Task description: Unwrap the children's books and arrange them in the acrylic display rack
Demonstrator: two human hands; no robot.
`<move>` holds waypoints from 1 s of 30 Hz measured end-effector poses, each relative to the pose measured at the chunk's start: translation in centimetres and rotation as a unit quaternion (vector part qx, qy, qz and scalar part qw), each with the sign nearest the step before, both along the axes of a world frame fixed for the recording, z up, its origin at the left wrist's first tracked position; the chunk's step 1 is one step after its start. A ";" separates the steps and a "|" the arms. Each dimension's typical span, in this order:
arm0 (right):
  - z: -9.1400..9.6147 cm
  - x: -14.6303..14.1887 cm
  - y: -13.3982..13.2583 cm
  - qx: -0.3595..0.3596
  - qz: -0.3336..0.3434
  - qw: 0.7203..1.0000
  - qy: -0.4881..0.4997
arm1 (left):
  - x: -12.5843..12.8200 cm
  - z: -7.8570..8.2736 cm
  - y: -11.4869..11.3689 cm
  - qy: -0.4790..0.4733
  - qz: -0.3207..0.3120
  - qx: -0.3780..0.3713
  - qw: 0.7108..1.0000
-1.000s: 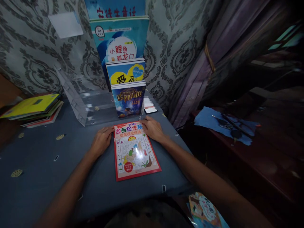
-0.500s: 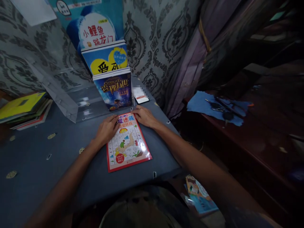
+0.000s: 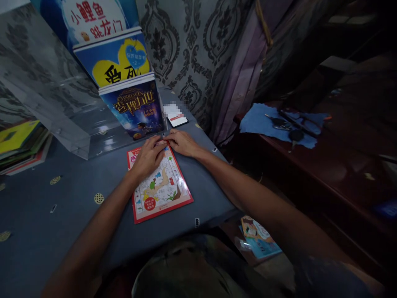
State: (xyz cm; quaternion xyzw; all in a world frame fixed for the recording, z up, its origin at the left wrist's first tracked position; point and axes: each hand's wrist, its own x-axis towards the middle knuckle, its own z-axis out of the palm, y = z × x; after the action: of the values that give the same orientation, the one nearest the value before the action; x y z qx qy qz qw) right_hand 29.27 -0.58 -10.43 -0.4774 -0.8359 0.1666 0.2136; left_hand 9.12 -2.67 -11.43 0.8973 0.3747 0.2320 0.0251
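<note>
A thin children's activity book [image 3: 167, 200] with a red border and cartoon drawings lies flat on the table, its cover up. My left hand [image 3: 149, 157] rests across its upper part, fingers stretched out and pointing toward the top right corner. At that corner, my right hand [image 3: 182, 142] has its thumb and fingers bent together on the edge of the book. The fingertips of both hands nearly meet there, and part of the printed title is hidden beneath my left hand.
A clear stepped rack [image 3: 77, 142] holds upright books, with a dark blue one [image 3: 136, 109] in front. Behind my right hand lies a phone [image 3: 177, 118]. Several stacked books [image 3: 23, 142] are at left. On the right, a blue cloth [image 3: 257, 122] carries keys and glasses; another book [image 3: 260, 240] lies below.
My left hand has slid up and right across the cover toward my right hand, which stays at the corner. The view has shifted, so the rack looks nearer.
</note>
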 end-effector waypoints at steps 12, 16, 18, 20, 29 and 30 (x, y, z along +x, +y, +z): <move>-0.5 0.0 0.0 0.027 0.000 1.000 0.015 | 0.5 1.5 -3.3 0.038 -0.121 -0.022 0.992; -0.8 0.1 0.1 0.025 0.005 0.999 0.021 | 0.6 1.9 -5.0 0.016 -0.158 -0.058 0.986; -0.7 0.1 0.1 0.022 0.005 1.000 0.020 | 0.7 2.1 -5.9 0.008 -0.175 -0.074 0.982; -0.7 0.1 0.1 0.022 0.003 1.000 0.018 | 0.9 2.4 -6.9 0.009 -0.194 -0.098 0.976; -0.9 0.1 0.2 0.025 0.002 1.000 0.012 | 1.6 3.4 -10.7 0.045 -0.286 -0.134 0.948; -0.9 0.1 0.2 0.024 0.002 1.000 0.010 | 1.6 3.4 -10.8 0.048 -0.292 -0.132 0.946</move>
State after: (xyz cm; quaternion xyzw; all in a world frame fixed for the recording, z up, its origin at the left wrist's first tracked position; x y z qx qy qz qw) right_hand 29.39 -0.39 -11.33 -0.4685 -0.8385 0.1521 0.2330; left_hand 10.71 -13.43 -8.02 0.9661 0.1243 0.1194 0.1922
